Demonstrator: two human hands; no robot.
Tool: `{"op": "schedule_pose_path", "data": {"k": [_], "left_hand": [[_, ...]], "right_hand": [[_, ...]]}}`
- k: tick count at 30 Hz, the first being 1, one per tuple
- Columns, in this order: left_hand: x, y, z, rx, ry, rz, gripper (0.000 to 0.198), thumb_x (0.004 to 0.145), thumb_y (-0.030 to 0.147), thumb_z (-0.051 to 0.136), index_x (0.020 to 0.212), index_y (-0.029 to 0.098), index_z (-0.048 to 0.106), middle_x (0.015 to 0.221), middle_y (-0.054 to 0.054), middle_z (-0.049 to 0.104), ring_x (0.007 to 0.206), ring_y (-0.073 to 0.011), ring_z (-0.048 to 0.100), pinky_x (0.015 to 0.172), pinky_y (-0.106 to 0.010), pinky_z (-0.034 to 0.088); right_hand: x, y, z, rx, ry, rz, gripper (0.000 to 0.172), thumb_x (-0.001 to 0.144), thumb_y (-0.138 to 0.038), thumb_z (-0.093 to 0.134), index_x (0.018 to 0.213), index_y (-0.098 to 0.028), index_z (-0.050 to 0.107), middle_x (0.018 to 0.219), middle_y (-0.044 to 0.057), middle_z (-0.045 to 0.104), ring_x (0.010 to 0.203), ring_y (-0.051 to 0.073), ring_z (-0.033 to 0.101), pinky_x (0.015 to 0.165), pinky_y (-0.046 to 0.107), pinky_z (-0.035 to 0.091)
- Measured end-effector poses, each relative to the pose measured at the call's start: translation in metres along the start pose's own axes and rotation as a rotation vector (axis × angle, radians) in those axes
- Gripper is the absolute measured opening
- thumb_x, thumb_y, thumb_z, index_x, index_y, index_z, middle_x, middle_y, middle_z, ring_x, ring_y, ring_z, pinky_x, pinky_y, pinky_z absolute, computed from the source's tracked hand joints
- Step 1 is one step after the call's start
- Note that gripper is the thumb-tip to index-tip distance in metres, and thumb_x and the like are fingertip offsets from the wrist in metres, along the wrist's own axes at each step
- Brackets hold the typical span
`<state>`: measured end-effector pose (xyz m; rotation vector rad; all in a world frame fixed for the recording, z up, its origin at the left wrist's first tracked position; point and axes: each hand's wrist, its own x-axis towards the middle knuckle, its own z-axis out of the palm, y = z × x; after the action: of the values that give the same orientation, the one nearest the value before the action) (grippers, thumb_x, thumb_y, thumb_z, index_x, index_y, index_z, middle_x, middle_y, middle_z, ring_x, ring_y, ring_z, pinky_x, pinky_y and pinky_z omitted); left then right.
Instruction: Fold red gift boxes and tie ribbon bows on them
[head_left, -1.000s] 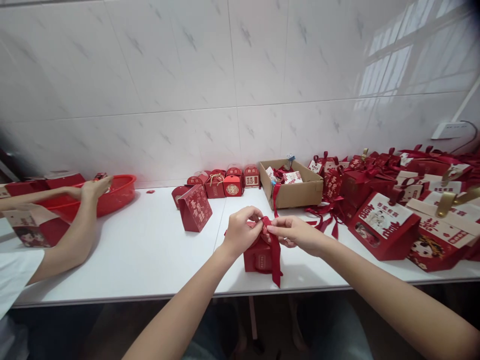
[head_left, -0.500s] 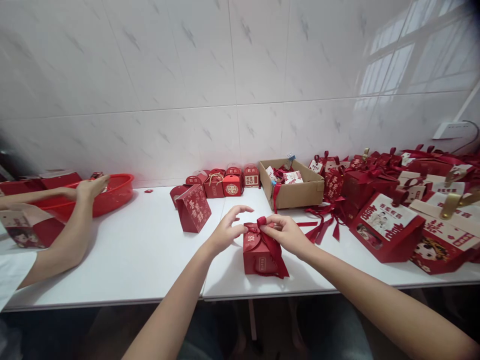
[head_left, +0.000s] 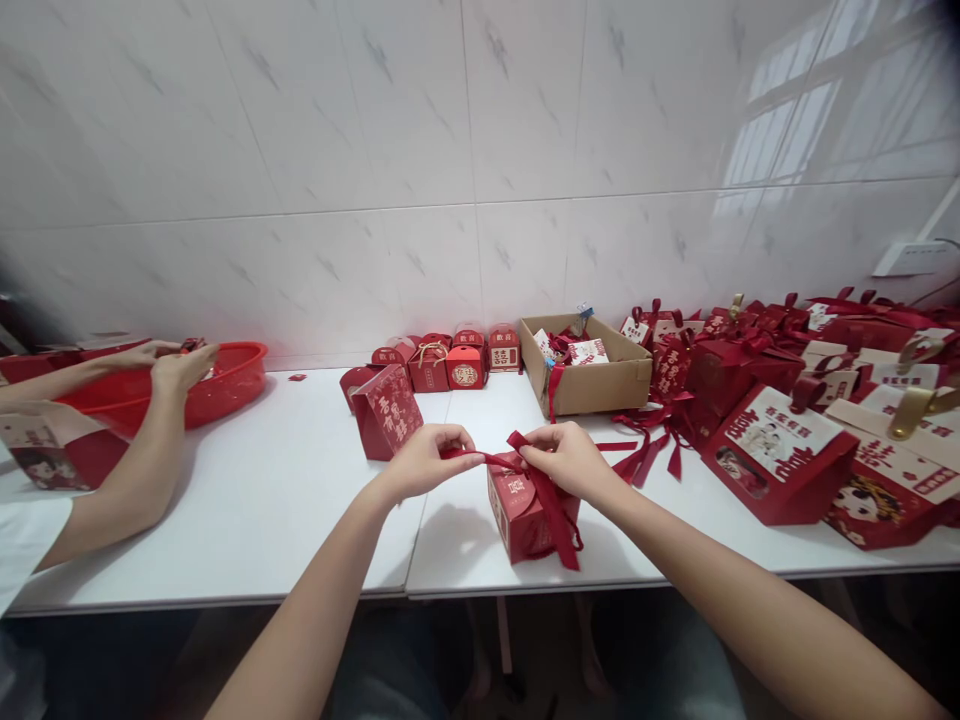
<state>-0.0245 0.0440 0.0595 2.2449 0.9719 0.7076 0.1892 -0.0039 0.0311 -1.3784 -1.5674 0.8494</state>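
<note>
A small red gift box (head_left: pixel 525 510) stands near the front edge of the white table (head_left: pixel 300 500), turned slightly. A dark red ribbon (head_left: pixel 551 505) runs over its top and hangs down its front. My left hand (head_left: pixel 420 460) pinches one ribbon end and draws it out to the left. My right hand (head_left: pixel 566 455) pinches the ribbon loop above the box top. Both hands are closed on the ribbon.
A cardboard box (head_left: pixel 592 385) of tags and ribbons sits behind. Several red gift boxes (head_left: pixel 780 450) pile up at the right, small red boxes (head_left: pixel 450 362) line the wall, and a taller one (head_left: pixel 386 412) stands beside them. At left, another person's hands (head_left: pixel 169 365) reach a red basin (head_left: pixel 217 385).
My left hand went from open fingers beside the box to pinching the ribbon and pulling it leftward. The box has turned a little. The other person's second hand came to the basin.
</note>
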Motion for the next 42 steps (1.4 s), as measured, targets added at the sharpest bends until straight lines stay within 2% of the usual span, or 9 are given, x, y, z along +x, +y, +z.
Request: {"op": "schedule_pose_path", "data": {"k": [4, 7, 10, 15, 16, 21, 27, 32, 42], "left_hand": [[0.014, 0.029, -0.009, 0.011, -0.011, 0.150, 0.014, 0.077, 0.033, 0.061, 0.076, 0.019, 0.065, 0.074, -0.002, 0.063, 0.069, -0.0142, 0.057, 0.062, -0.024, 0.045], [0.036, 0.036, 0.008, 0.010, 0.071, 0.215, 0.010, 0.077, 0.027, 0.058, 0.077, 0.019, 0.064, 0.081, -0.002, 0.065, 0.075, -0.0147, 0.058, 0.066, -0.024, 0.045], [0.053, 0.033, 0.031, 0.066, 0.110, 0.242, 0.006, 0.075, 0.023, 0.060, 0.077, 0.020, 0.063, 0.082, -0.002, 0.065, 0.078, -0.0160, 0.059, 0.072, -0.027, 0.046], [0.040, 0.023, 0.045, 0.236, 0.686, 0.029, 0.025, 0.073, 0.037, 0.064, 0.089, 0.019, 0.059, 0.092, -0.005, 0.063, 0.092, -0.0221, 0.056, 0.084, -0.038, 0.042], [0.033, 0.021, 0.046, 0.187, 0.673, -0.014, 0.024, 0.076, 0.041, 0.061, 0.084, 0.019, 0.059, 0.086, -0.004, 0.063, 0.086, -0.0207, 0.057, 0.081, -0.036, 0.043], [0.006, 0.012, 0.052, -0.207, 0.286, -0.068, 0.026, 0.078, 0.042, 0.059, 0.075, 0.017, 0.066, 0.078, -0.004, 0.069, 0.078, -0.0183, 0.063, 0.074, -0.029, 0.048], [0.000, 0.007, 0.066, -0.390, 0.311, -0.084, 0.023, 0.079, 0.037, 0.059, 0.076, 0.015, 0.061, 0.078, -0.004, 0.066, 0.075, -0.0164, 0.062, 0.069, -0.027, 0.049], [-0.001, 0.018, 0.070, -0.481, 0.283, -0.035, 0.020, 0.074, 0.030, 0.065, 0.085, 0.017, 0.055, 0.084, -0.003, 0.065, 0.084, -0.0159, 0.064, 0.071, -0.025, 0.052], [-0.001, 0.021, 0.074, -0.379, 0.391, 0.009, 0.012, 0.072, 0.020, 0.065, 0.083, 0.017, 0.061, 0.086, -0.004, 0.068, 0.083, -0.0172, 0.067, 0.067, -0.024, 0.055]], "right_hand": [[-0.001, -0.003, 0.000, -0.083, -0.089, -0.075, 0.018, 0.069, -0.021, 0.055, 0.071, -0.017, 0.073, 0.064, 0.001, 0.068, 0.058, 0.013, 0.053, 0.053, 0.023, 0.036], [-0.005, -0.006, -0.002, -0.021, -0.206, -0.117, 0.017, 0.072, -0.023, 0.053, 0.062, -0.016, 0.065, 0.052, -0.003, 0.054, 0.049, 0.009, 0.041, 0.049, 0.022, 0.030], [-0.007, -0.006, -0.004, -0.032, -0.168, -0.113, 0.028, 0.075, -0.032, 0.054, 0.053, -0.015, 0.055, 0.047, -0.005, 0.040, 0.047, 0.008, 0.033, 0.047, 0.023, 0.025], [-0.008, -0.002, 0.000, -0.066, -0.040, -0.125, 0.032, 0.079, -0.038, 0.052, 0.059, -0.015, 0.062, 0.053, -0.001, 0.051, 0.052, 0.010, 0.039, 0.052, 0.024, 0.028], [-0.009, -0.001, 0.002, -0.060, -0.040, -0.123, 0.032, 0.079, -0.038, 0.052, 0.061, -0.015, 0.063, 0.055, -0.001, 0.053, 0.053, 0.011, 0.041, 0.052, 0.024, 0.029], [-0.012, 0.005, 0.009, -0.006, 0.029, -0.151, 0.026, 0.078, -0.039, 0.057, 0.065, -0.016, 0.059, 0.061, 0.001, 0.058, 0.057, 0.013, 0.047, 0.053, 0.024, 0.033], [-0.017, 0.012, 0.014, 0.208, 0.118, -0.167, 0.028, 0.079, -0.035, 0.058, 0.100, -0.023, 0.045, 0.065, -0.003, 0.061, 0.052, 0.012, 0.050, 0.053, 0.023, 0.037], [-0.019, 0.012, 0.013, 0.058, 0.148, -0.259, 0.014, 0.082, -0.031, 0.055, 0.091, -0.020, 0.057, 0.070, 0.001, 0.062, 0.061, 0.014, 0.056, 0.057, 0.025, 0.041], [-0.023, 0.011, 0.001, -0.209, 0.148, -0.337, 0.016, 0.078, -0.027, 0.065, 0.090, -0.019, 0.072, 0.077, 0.005, 0.063, 0.069, 0.017, 0.058, 0.064, 0.030, 0.046]]}}
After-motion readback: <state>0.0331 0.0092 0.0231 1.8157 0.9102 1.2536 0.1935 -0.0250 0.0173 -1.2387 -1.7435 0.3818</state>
